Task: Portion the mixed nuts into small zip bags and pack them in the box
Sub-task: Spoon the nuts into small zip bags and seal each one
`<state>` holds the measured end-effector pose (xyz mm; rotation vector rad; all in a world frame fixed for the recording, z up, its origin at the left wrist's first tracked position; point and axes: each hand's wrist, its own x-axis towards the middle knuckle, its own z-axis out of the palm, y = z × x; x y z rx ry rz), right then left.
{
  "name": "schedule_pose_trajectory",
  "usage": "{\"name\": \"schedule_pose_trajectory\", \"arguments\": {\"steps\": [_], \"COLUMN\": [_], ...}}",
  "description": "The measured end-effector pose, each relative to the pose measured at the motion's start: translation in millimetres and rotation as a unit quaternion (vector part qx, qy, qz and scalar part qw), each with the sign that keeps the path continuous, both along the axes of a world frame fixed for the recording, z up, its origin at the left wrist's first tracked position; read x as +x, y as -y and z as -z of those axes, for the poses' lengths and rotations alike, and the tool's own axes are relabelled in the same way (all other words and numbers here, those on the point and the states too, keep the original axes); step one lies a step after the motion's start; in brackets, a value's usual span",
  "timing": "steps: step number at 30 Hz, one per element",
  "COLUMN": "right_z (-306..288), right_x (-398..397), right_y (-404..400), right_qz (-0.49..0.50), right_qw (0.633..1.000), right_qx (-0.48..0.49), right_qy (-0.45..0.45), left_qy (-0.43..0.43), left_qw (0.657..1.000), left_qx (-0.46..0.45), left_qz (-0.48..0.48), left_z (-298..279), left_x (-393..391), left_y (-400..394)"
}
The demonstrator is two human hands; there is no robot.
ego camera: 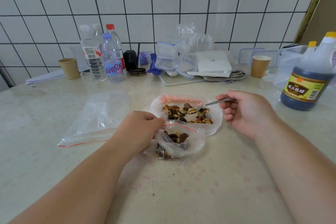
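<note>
Left hand [141, 129] pinches the red-striped mouth of a small zip bag [179, 143], holding it open where it lies on the tabletop [209, 187] nearest the person; a modest heap of nuts already sits in it. Right hand [249, 112] is curled round the handle of a metal spoon [211, 104], whose bowl dips into the mixed nuts [188, 113] just beyond the small bag. Those nuts lie in a larger clear bag [216, 114] with a pink zip strip, spread open flat and touching the small bag's far edge.

The step in hand looks like scooping: the spoon appears to carry a walnut piece and a few seeds, not yet lifted. The next move would call for raising the spoon level, bringing it the short way back over the held-open mouth, and tipping it in without spilling; the mouth is slack and narrow, so the pinching hand has to keep it spread.

To the left lie spare empty zip bags [94, 120], well apart from the nuts. Farther back, against the tiled wall, stand water bottles [103, 56], two paper cups [70, 68], a dark vinegar bottle [309, 78] at the right, and a cluster of clear lidded boxes [168, 54]. Which one is meant for packing I cannot tell.
</note>
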<state>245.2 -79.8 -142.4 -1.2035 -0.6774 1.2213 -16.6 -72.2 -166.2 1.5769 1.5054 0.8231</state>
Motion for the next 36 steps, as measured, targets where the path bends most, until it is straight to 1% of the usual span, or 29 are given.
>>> {"name": "schedule_pose_trajectory", "arguments": {"steps": [3, 6, 9, 11, 14, 17, 19, 20, 24, 27, 30, 36], "right_z": [-5, -5, -4, -4, -2, -1, -2, -3, -7, -9, -8, -7], "right_x": [-5, -12, -15, -16, -19, -20, -19, -17, -9, -4, -1, -3], "right_y": [5, 10, 13, 16, 20, 22, 22, 22, 17, 14, 12, 12], "right_qz": [-0.066, -0.12, -0.156, -0.186, -0.244, -0.271, -0.259, -0.245, -0.171, -0.11, -0.058, -0.01], "right_qw": [0.998, 0.989, 0.974, 0.957, 0.918, 0.891, 0.893, 0.9, 0.945, 0.966, 0.975, 0.967], "right_qx": [0.015, 0.042, 0.103, 0.146, 0.191, 0.219, 0.227, 0.226, 0.213, 0.18, 0.13, 0.055], "right_qy": [0.013, 0.073, 0.129, 0.17, 0.248, 0.289, 0.291, 0.281, 0.18, 0.151, 0.17, 0.249], "left_qy": [0.004, 0.012, 0.024, 0.029, 0.03, 0.035, 0.032, 0.03, 0.035, 0.036, 0.029, 0.027], "left_qw": [1.0, 1.0, 1.0, 1.0, 1.0, 0.999, 0.999, 1.0, 0.999, 0.999, 1.0, 1.0], "left_qx": [-0.001, -0.005, -0.008, -0.007, -0.007, -0.008, -0.005, -0.002, 0.001, 0.0, 0.003, 0.003], "left_qz": [0.0, 0.003, 0.004, 0.003, 0.003, 0.004, 0.003, 0.003, 0.006, 0.01, 0.008, 0.005], "left_z": [0, 1, 3, 4, 4, 3, 3, 3, 3, 2, 1, 0], "left_x": [0, -1, -2, -2, -2, -2, -2, -2, -2, -2, -2, -1], "left_y": [-1, -2, -2, -4, -4, -4, -4, -4, -4, -2, -1, -1]}}
